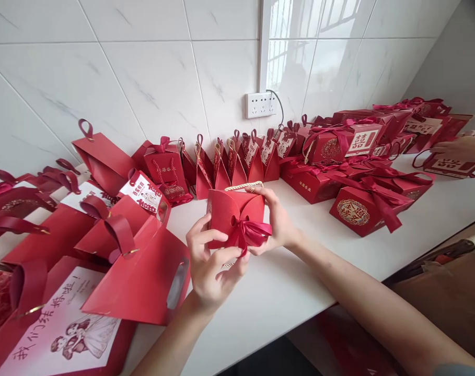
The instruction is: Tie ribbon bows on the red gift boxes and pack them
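Observation:
A small red gift box (221,209) with two curved flaps and a dark pink ribbon bow (251,233) is held up over the white table (268,297). My left hand (213,256) is on the box's left and lower side, its fingers bent, with thumb and fingertips at the ribbon's lower end. Around the box's right side curls my right hand (274,222), fingers at the top edge and thumb below. A twisted cream-and-gold cord (244,185) shows along the top of the box, and a bit more of it under the box.
Red gift bags (143,282) crowd the left side. Small triangular boxes (222,169) line the tiled wall. Ribboned boxes (352,211) are stacked at right. Another person's hand (462,149) touches a red box at far right. A power strip (261,105) is on the wall.

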A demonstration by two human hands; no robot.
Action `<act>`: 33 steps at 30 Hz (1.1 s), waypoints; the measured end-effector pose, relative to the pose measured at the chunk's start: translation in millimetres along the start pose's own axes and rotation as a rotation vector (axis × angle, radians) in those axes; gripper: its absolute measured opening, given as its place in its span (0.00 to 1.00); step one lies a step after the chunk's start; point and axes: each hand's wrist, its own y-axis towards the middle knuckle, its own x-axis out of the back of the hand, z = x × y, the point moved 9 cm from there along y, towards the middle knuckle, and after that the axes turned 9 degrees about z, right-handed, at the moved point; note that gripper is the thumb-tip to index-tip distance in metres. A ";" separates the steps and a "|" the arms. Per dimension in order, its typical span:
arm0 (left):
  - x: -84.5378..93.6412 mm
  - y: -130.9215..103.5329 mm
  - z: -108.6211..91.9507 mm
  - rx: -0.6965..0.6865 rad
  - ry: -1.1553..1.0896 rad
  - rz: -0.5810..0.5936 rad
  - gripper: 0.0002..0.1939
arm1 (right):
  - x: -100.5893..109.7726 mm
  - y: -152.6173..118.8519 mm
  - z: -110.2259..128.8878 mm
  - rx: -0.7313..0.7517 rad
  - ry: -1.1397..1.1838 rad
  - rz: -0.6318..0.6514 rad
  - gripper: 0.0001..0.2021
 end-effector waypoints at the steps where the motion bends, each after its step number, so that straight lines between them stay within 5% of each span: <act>1: -0.1 -0.1 -0.3 -0.004 0.000 0.003 0.05 | 0.6 0.0 0.4 0.004 0.003 -0.005 0.49; 33: 2.1 0.8 -1.0 0.004 0.021 -0.012 0.04 | -0.2 -1.8 -2.9 0.011 0.007 -0.025 0.50</act>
